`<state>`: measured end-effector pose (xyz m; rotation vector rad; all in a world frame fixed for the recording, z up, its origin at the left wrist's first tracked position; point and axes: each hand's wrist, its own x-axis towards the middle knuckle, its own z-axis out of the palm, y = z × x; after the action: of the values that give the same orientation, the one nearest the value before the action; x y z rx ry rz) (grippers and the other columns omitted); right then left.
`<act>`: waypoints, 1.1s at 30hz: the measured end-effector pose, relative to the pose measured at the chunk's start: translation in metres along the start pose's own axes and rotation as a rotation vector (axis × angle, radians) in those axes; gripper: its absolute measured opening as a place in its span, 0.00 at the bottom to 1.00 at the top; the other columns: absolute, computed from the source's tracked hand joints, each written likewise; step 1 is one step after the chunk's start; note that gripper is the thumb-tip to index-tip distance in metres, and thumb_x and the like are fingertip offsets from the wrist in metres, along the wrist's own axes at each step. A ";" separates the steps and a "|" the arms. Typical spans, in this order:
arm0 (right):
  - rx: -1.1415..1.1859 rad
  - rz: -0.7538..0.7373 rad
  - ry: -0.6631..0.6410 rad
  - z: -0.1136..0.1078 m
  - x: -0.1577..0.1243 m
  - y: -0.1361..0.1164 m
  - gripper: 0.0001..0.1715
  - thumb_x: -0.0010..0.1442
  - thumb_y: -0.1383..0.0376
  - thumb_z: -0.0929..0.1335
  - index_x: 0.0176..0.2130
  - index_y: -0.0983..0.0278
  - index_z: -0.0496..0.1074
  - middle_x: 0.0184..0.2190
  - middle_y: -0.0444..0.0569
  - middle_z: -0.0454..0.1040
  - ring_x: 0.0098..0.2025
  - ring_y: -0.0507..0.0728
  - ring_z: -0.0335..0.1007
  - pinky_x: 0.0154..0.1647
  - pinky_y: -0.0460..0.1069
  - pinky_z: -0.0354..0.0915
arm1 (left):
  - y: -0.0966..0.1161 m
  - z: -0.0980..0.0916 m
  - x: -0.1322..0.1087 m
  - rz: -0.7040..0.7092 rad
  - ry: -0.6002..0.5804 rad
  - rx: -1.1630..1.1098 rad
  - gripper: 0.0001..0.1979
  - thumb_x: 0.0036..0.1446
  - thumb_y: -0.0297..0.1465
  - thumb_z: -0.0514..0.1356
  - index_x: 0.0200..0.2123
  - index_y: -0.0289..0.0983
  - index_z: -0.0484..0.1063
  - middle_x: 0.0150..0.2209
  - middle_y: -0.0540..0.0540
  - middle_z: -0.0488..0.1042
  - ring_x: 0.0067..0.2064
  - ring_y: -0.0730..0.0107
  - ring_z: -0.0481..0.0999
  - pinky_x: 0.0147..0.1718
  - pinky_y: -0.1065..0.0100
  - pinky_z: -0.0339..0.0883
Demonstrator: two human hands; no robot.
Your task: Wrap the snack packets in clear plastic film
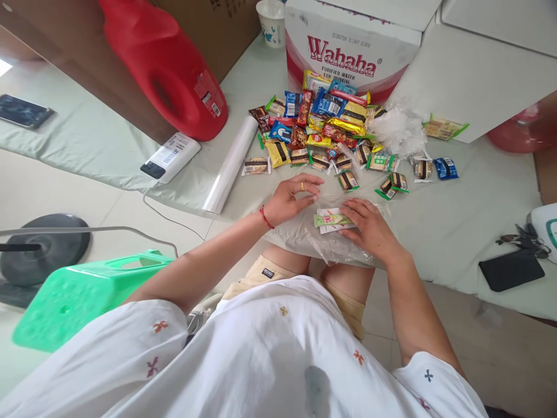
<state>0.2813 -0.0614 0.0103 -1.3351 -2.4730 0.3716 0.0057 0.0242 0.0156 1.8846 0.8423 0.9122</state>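
A clear plastic bag [304, 235] lies over the table's front edge above my knees. My left hand [290, 197] has its fingers curled in a pinch on the bag's upper edge; a ring and a red wrist cord show. My right hand [369, 223] rests flat on the bag, fingers pressing on small green and white snack packets [331, 219] that seem to be inside it. Just beyond both hands lies a pile of wrapped snacks [331, 130].
A roll of clear film [230, 165], a white device [170, 157] and a red jug [167, 64] stand to the left. A Wahaha carton [352, 49] and a paper cup [272, 23] are behind. Black wallet [511, 270] at right; green stool [82, 293] on the floor at left.
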 end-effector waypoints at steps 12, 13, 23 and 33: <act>-0.173 0.314 0.285 -0.003 0.003 -0.020 0.30 0.70 0.58 0.65 0.68 0.61 0.64 0.64 0.61 0.67 0.52 0.65 0.74 0.40 0.55 0.71 | 0.003 0.033 -0.042 -0.040 0.072 0.385 0.51 0.48 0.49 0.72 0.70 0.38 0.59 0.72 0.30 0.55 0.72 0.40 0.59 0.67 0.44 0.59; -0.172 0.299 0.256 -0.003 0.005 -0.021 0.25 0.71 0.60 0.63 0.64 0.59 0.69 0.62 0.58 0.70 0.50 0.63 0.75 0.40 0.54 0.71 | 0.001 0.035 -0.044 -0.100 0.087 0.408 0.49 0.49 0.47 0.72 0.70 0.36 0.60 0.69 0.29 0.59 0.69 0.41 0.63 0.65 0.45 0.63; -0.069 0.194 0.325 0.005 -0.020 -0.016 0.18 0.72 0.65 0.62 0.47 0.58 0.81 0.44 0.52 0.80 0.46 0.58 0.76 0.45 0.51 0.70 | -0.001 0.021 -0.054 -0.516 0.163 0.354 0.16 0.63 0.40 0.54 0.26 0.38 0.71 0.21 0.50 0.68 0.25 0.70 0.63 0.28 0.66 0.55; -0.176 0.205 0.106 0.035 -0.048 -0.022 0.20 0.72 0.66 0.62 0.51 0.53 0.81 0.43 0.50 0.77 0.40 0.57 0.71 0.33 0.48 0.61 | 0.009 0.020 -0.054 -0.117 0.316 0.528 0.15 0.61 0.32 0.56 0.49 0.39 0.77 0.53 0.37 0.76 0.56 0.53 0.74 0.56 0.53 0.68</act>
<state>0.2757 -0.1167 -0.0207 -1.6412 -2.3338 0.1258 -0.0034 -0.0319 0.0017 2.1281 1.4855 0.9962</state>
